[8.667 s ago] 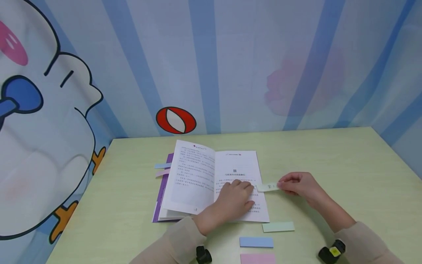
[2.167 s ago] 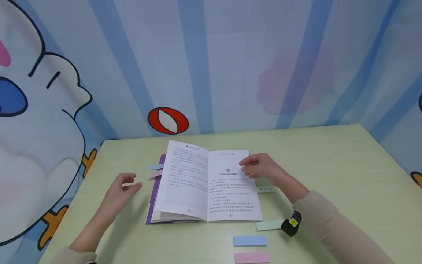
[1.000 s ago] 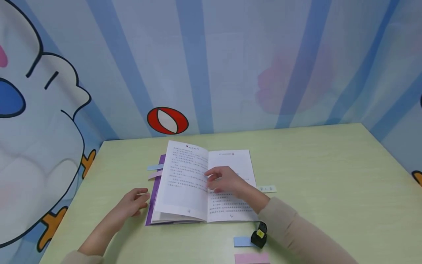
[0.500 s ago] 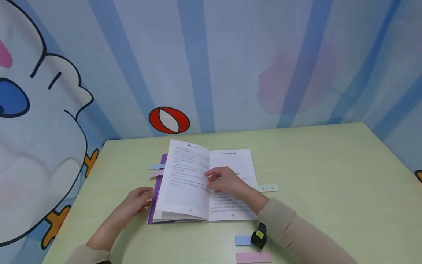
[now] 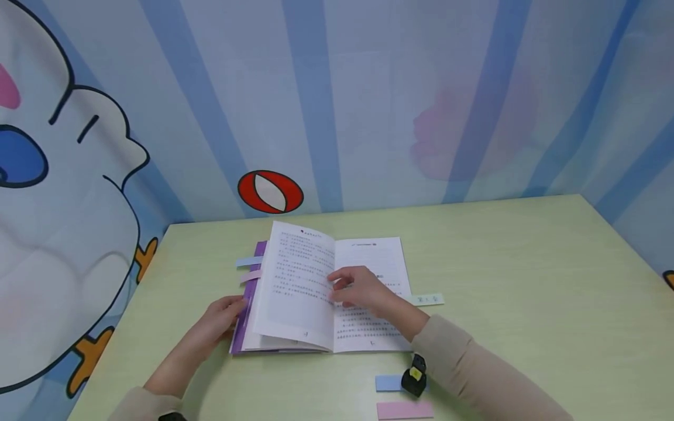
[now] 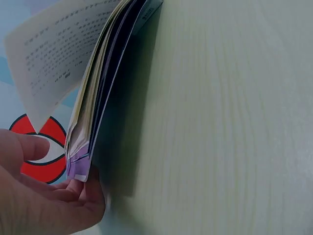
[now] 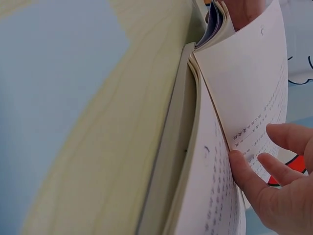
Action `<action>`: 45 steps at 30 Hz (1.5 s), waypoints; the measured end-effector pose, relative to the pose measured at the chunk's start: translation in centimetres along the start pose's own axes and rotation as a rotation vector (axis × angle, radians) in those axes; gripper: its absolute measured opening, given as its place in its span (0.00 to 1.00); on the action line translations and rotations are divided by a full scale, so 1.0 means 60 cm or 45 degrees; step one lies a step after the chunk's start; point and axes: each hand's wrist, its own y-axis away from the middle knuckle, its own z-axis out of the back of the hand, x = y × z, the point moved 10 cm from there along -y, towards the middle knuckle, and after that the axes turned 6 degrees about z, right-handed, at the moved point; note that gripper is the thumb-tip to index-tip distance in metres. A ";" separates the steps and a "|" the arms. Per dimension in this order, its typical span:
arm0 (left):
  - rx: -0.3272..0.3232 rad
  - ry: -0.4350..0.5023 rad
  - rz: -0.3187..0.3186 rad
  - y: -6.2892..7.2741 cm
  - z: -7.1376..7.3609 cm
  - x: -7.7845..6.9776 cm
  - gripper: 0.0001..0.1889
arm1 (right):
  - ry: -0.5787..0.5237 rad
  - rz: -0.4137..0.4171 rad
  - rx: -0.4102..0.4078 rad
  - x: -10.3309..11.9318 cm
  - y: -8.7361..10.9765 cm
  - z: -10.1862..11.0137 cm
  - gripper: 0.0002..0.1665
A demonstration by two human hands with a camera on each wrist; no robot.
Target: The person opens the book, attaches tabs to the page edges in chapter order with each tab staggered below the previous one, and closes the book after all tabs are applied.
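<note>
An open book (image 5: 295, 280) with a purple cover (image 5: 242, 330) lies on the table, its left pages standing partly raised. My left hand (image 5: 216, 321) grips the cover's left edge; in the left wrist view its fingers curl beneath the lifted book edge (image 6: 80, 164), the thumb on the page side. My right hand (image 5: 365, 289) rests at the gutter with loosely bent fingers; in the right wrist view a fingertip (image 7: 237, 159) touches the page by the fold. A pale green paper strip (image 5: 429, 300) with writing sticks out from the right page. Blue (image 5: 250, 261) and pink tabs (image 5: 251, 275) project at the left.
A blue strip (image 5: 388, 383), partly covered by the right wrist's black camera (image 5: 414, 380), and a pink strip (image 5: 404, 410) lie on the table (image 5: 526, 280) before the book. A striped cartoon backdrop (image 5: 368, 105) stands behind the table.
My right hand has let go of the green strip and come to the gutter, its forearm now covering the second green strip. My left hand has moved right onto the cover's edge, slightly lifting that side.
</note>
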 end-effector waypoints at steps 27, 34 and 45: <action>-0.179 -0.011 -0.160 0.061 -0.018 -0.079 0.41 | 0.001 -0.033 0.029 0.003 0.006 -0.001 0.20; -0.100 0.040 -0.230 0.082 -0.040 -0.104 0.41 | -0.031 -0.060 0.059 0.004 0.005 0.000 0.22; -0.009 0.110 -0.297 0.099 -0.063 -0.133 0.37 | 0.041 -0.121 0.159 0.020 0.006 -0.002 0.24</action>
